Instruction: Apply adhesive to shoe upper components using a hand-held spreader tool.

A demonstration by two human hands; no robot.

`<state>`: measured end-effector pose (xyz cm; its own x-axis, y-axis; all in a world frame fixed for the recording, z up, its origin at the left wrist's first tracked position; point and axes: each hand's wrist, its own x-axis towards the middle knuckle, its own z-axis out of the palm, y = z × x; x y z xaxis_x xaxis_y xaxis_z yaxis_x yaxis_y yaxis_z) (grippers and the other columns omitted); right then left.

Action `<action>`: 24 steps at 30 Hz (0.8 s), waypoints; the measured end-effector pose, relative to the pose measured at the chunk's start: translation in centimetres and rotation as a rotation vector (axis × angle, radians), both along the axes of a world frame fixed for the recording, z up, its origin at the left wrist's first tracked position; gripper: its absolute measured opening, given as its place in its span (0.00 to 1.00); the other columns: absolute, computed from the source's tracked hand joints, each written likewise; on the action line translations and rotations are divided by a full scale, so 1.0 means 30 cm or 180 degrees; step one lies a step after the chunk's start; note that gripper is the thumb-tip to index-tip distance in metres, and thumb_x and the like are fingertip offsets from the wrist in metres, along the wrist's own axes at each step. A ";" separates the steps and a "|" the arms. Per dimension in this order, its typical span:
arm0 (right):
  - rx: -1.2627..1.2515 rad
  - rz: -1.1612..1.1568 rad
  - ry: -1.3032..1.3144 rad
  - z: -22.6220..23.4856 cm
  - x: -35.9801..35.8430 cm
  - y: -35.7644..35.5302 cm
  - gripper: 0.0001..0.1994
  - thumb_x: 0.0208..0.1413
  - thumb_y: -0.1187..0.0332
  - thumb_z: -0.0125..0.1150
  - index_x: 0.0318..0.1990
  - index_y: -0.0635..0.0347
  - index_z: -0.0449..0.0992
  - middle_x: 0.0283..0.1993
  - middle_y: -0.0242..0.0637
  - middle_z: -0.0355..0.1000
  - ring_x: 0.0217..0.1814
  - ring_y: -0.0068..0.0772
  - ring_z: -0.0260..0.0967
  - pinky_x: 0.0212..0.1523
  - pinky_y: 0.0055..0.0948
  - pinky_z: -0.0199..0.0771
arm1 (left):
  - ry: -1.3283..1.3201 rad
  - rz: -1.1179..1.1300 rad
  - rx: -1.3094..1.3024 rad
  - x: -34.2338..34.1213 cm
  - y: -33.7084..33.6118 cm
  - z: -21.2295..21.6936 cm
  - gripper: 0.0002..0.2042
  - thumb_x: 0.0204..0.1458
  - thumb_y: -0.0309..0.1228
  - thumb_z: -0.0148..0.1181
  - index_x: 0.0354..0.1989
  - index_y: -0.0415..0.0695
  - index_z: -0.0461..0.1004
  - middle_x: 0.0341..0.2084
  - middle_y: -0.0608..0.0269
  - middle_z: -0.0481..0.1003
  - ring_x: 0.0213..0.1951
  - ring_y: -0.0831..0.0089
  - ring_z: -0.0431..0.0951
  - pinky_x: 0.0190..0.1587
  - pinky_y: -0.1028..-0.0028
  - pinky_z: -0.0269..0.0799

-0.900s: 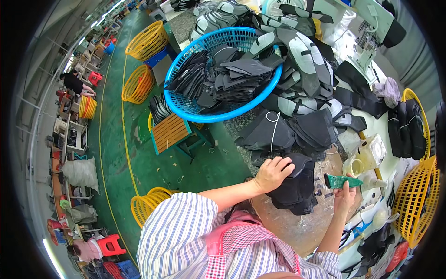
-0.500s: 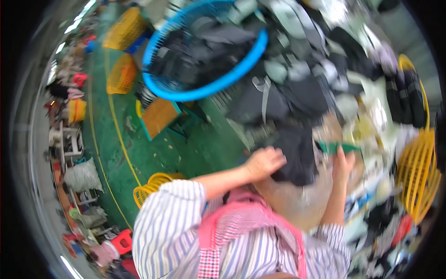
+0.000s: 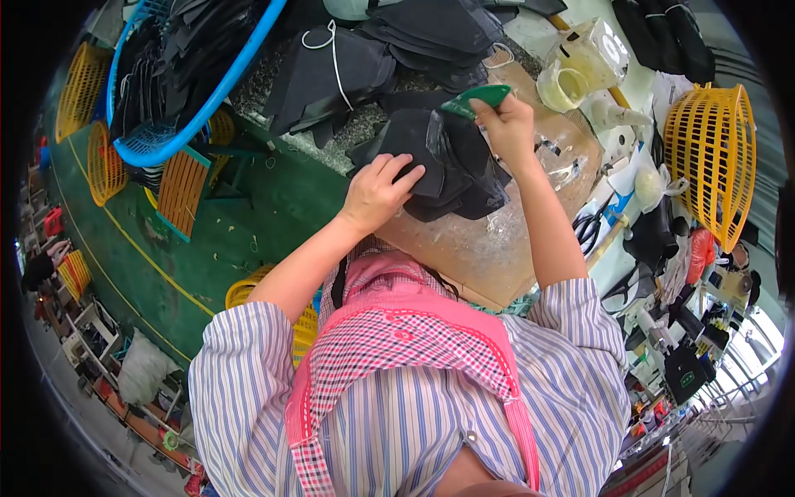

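A flat green scraper (image 3: 476, 100) is pinched in my right hand (image 3: 508, 128), its edge over the far side of a pile of black cut pieces (image 3: 451, 166). My left hand (image 3: 379, 192) lies on the near left part of the pile, fingers laid over the top piece and nothing gripped. The pieces overlap unevenly on a brown board (image 3: 464, 253) streaked with whitish residue. Beyond them sit a stack of black pieces tied with white cord (image 3: 331, 74) and another black stack (image 3: 431, 37). A pale tub with yellowish residue (image 3: 563, 87) stands right of the scraper.
At the far left, a blue basket (image 3: 178, 149) holds many black pieces. A wooden-slatted stool (image 3: 180, 192) stands on the green floor below it. A clear plastic container (image 3: 595, 54) is behind the tub. Scissors (image 3: 588, 230) and a yellow basket (image 3: 708, 157) lie to the right.
The view has swung, so the worktable and blue basket appear farther up and left. My right hand with the scraper has come from beside the pile to its far edge; my left hand stays at the pile.
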<state>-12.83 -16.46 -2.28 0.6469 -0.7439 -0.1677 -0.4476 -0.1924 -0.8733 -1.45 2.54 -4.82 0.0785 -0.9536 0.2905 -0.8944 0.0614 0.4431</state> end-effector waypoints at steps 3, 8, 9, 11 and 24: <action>-0.0408 0.0592 -0.0405 -0.015 -0.049 0.022 0.03 0.42 0.73 0.57 0.26 0.62 0.72 0.19 0.35 0.67 0.21 0.26 0.65 0.23 0.24 0.64 | 0.0115 -0.0116 0.0075 0.001 0.013 -0.007 0.25 0.22 0.26 0.63 0.38 0.48 0.71 0.38 0.63 0.67 0.37 0.66 0.68 0.35 0.72 0.68; 0.0040 0.1245 -0.0327 0.099 -0.149 0.035 0.04 0.41 0.78 0.57 0.28 0.62 0.73 0.23 0.35 0.70 0.23 0.28 0.67 0.26 0.23 0.65 | 0.0251 0.0048 -0.0009 0.000 0.021 -0.017 0.24 0.22 0.25 0.62 0.37 0.48 0.71 0.38 0.63 0.66 0.37 0.65 0.67 0.35 0.72 0.68; 0.0038 0.0842 -0.0365 0.121 -0.126 0.032 0.06 0.41 0.78 0.57 0.29 0.61 0.74 0.24 0.36 0.70 0.24 0.29 0.67 0.27 0.23 0.66 | 0.0256 0.0031 -0.0059 -0.003 0.005 -0.013 0.24 0.22 0.24 0.62 0.37 0.47 0.71 0.37 0.63 0.66 0.37 0.65 0.67 0.35 0.71 0.68; -0.0360 0.0420 -0.0534 0.118 -0.051 0.028 0.07 0.39 0.79 0.58 0.30 0.61 0.74 0.26 0.37 0.70 0.27 0.32 0.68 0.29 0.23 0.66 | 0.0291 -0.0011 -0.0023 0.000 -0.017 -0.006 0.24 0.22 0.24 0.62 0.37 0.47 0.71 0.37 0.62 0.66 0.37 0.65 0.67 0.36 0.72 0.68; -0.1133 0.0473 -0.0431 0.044 -0.149 0.201 0.06 0.39 0.74 0.59 0.28 0.59 0.72 0.23 0.38 0.68 0.24 0.35 0.68 0.24 0.26 0.66 | 0.0407 -0.0008 0.0102 0.005 -0.018 -0.001 0.20 0.25 0.23 0.61 0.34 0.45 0.72 0.36 0.62 0.66 0.36 0.65 0.68 0.36 0.72 0.67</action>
